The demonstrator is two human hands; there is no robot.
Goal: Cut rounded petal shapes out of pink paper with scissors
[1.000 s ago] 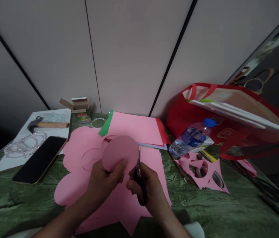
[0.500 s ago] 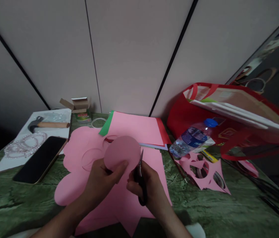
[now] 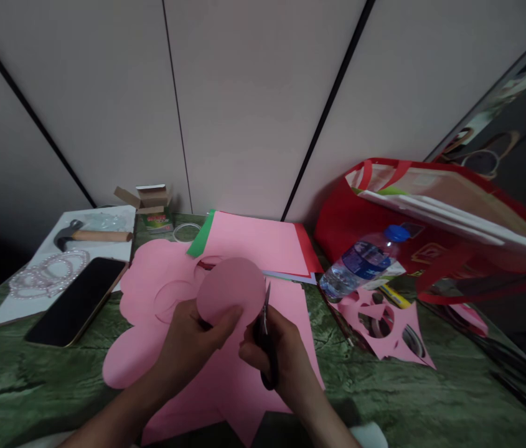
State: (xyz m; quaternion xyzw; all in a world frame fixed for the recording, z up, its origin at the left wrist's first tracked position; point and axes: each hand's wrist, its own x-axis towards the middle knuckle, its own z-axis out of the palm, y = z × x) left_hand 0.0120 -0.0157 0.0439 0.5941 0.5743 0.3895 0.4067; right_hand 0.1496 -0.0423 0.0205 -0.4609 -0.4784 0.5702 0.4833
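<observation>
A round pink paper disc point(image 3: 231, 287) is pinched in my left hand point(image 3: 200, 333), the thumb lying across its lower front. My right hand point(image 3: 281, 348) is closed round the black handles of a pair of scissors point(image 3: 266, 339). The blades point upward beside the disc's right edge; whether they touch the paper I cannot tell. Beneath both hands lie pink paper sheets point(image 3: 225, 386). More pink cut-out circles point(image 3: 132, 361) lie to the left, some overlapping.
Left are a black phone point(image 3: 78, 302), a hammer point(image 3: 99, 236) and a beaded strand point(image 3: 48, 274). A small open box point(image 3: 156, 211) and coloured paper point(image 3: 258, 242) stand behind. Right are a water bottle point(image 3: 360, 264), pink paper scraps point(image 3: 405, 317) and a red bag point(image 3: 337, 211).
Almost nothing differs. The disc and the scissors stay in the same hands at nearly the same place, and the whole view has shifted very slightly.
</observation>
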